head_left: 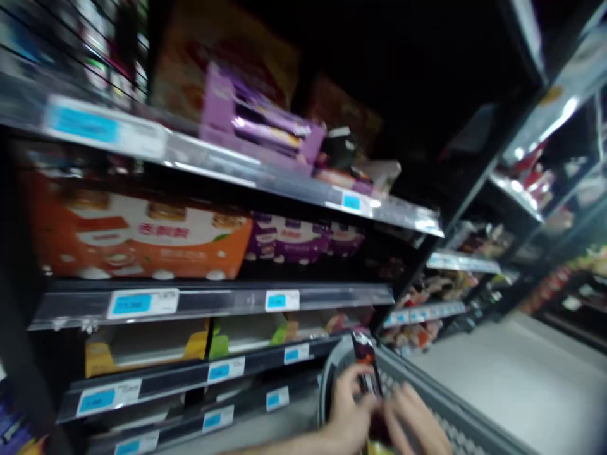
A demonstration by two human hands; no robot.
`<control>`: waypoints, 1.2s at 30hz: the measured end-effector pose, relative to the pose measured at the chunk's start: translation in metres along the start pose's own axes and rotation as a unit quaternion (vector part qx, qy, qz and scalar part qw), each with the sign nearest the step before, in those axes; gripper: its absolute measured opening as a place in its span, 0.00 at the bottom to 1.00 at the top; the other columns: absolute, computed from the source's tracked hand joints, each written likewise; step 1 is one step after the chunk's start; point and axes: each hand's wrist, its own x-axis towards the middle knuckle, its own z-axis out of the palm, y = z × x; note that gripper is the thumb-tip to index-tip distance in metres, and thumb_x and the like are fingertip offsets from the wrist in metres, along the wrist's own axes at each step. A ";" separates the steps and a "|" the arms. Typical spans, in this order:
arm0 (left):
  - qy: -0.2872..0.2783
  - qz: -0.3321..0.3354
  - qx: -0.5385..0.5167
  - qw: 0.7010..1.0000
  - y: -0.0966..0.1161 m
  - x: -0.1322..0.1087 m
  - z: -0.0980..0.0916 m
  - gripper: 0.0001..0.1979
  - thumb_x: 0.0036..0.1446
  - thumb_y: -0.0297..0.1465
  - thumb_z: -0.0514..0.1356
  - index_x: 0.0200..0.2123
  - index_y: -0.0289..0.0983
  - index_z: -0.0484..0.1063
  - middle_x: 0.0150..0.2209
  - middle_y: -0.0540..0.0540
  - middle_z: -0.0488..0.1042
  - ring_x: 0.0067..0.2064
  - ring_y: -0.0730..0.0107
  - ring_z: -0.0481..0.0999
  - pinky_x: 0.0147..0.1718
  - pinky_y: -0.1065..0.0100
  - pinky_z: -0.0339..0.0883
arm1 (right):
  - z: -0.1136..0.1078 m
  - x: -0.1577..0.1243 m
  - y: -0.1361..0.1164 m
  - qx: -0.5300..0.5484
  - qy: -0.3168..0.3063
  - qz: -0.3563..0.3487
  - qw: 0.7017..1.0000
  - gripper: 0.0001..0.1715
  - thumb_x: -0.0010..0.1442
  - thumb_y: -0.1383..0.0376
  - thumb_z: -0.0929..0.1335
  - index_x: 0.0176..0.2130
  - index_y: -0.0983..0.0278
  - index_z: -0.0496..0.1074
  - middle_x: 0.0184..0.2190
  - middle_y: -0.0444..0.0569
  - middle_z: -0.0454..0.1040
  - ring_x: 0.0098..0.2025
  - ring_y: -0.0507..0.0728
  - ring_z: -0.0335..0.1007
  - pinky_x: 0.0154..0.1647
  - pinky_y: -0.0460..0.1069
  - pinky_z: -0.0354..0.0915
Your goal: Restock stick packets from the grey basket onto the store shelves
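The picture is smeared by motion. Low in the head view, my left hand [349,411] curls its fingers round a small dark red packet [366,363] that stands upright above a grey basket [455,417]. My right hand [416,422] is just to the right of it, fingers stretched toward the packet's lower end and partly blurred. Whether the right hand grips anything is unclear. Both hands hover over the basket's inside, close to the lower store shelves.
Dark store shelves fill the left: orange boxes [137,237], purple boxes [303,237], a pink-purple display carton [258,123] above, yellow and green trays [147,344] below, blue price tags [142,303]. A pale floor aisle [512,379] runs right, with more shelving [531,183] beyond.
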 end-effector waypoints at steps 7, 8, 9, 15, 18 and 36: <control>-0.042 -0.177 -0.274 0.944 -0.008 0.012 0.004 0.23 0.52 0.17 0.56 0.50 0.36 0.75 0.51 0.40 0.77 0.51 0.63 0.77 0.54 0.61 0.69 | 0.042 -0.064 0.058 0.404 -0.130 0.451 0.785 0.30 0.65 0.39 0.62 0.30 0.61 0.65 0.23 0.43 0.66 0.24 0.54 0.63 0.27 0.49 0.62; -0.051 -0.186 -0.272 0.943 -0.007 0.012 0.002 0.23 0.51 0.16 0.56 0.50 0.36 0.76 0.50 0.40 0.78 0.51 0.63 0.77 0.54 0.62 0.69 | 0.046 -0.070 0.057 0.437 -0.132 0.464 0.759 0.30 0.63 0.38 0.64 0.31 0.61 0.65 0.24 0.42 0.67 0.24 0.53 0.63 0.27 0.48 0.61; -0.061 -0.193 -0.271 0.941 -0.005 0.012 0.001 0.23 0.51 0.17 0.57 0.50 0.35 0.76 0.50 0.41 0.78 0.50 0.63 0.77 0.53 0.62 0.69 | 0.050 -0.076 0.055 0.460 -0.126 0.477 0.738 0.30 0.62 0.38 0.65 0.31 0.61 0.63 0.24 0.41 0.66 0.24 0.52 0.63 0.27 0.48 0.61; -0.122 -0.217 -0.276 0.928 -0.003 0.010 -0.004 0.26 0.52 0.19 0.59 0.54 0.39 0.75 0.53 0.45 0.77 0.49 0.69 0.77 0.50 0.69 0.69 | 0.051 -0.119 0.040 0.520 -0.163 0.541 0.641 0.33 0.53 0.38 0.73 0.39 0.62 0.66 0.28 0.44 0.73 0.24 0.52 0.67 0.22 0.46 0.60; -0.196 -0.212 -0.258 0.922 0.000 0.009 -0.006 0.26 0.55 0.22 0.62 0.58 0.41 0.72 0.58 0.44 0.73 0.52 0.67 0.76 0.52 0.68 0.70 | 0.030 -0.138 0.033 0.554 -0.168 0.601 0.551 0.31 0.56 0.42 0.73 0.44 0.63 0.70 0.38 0.51 0.77 0.27 0.52 0.71 0.24 0.45 0.63; -0.362 -0.157 -0.020 0.919 0.016 0.006 -0.010 0.22 0.59 0.26 0.63 0.56 0.46 0.69 0.60 0.47 0.69 0.38 0.73 0.80 0.32 0.75 0.75 | -0.023 -0.120 0.052 0.481 -0.246 0.478 0.692 0.15 0.61 0.54 0.73 0.34 0.63 0.80 0.29 0.48 0.78 0.29 0.55 0.72 0.28 0.48 0.65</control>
